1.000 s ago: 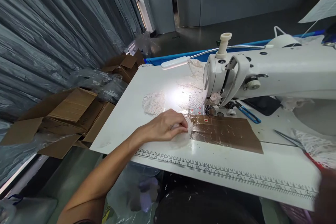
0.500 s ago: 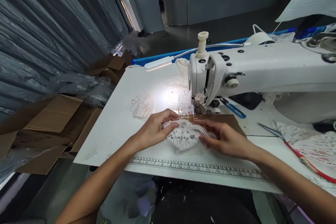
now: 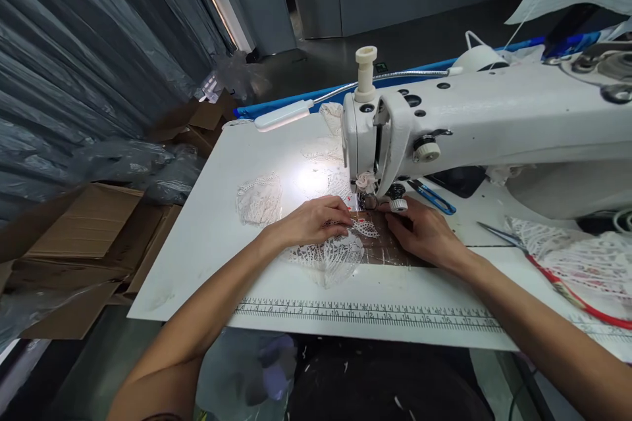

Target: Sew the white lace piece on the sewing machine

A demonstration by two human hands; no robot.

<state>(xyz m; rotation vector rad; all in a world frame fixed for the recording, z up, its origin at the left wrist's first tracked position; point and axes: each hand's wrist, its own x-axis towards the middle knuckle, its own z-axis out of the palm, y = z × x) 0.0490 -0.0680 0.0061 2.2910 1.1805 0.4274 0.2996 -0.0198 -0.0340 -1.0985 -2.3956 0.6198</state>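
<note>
Pinching the lace piece (image 3: 328,256) with the left hand (image 3: 316,222), steadying it with the right hand (image 3: 424,233) (grip unclear) beside the sewing machine (image 3: 469,118), risking pricked fingertips or bunching.

Head view — down, close over table (image 3: 207,237)

The white openwork lace piece (image 3: 328,256) is soft, rough-textured cloth on the smooth, faintly glossy white table top (image 3: 207,237). At one o'clock the white sewing machine (image 3: 494,118) shines like enamelled metal; at nine o'clock, matt brown cardboard boxes (image 3: 83,237).
</note>
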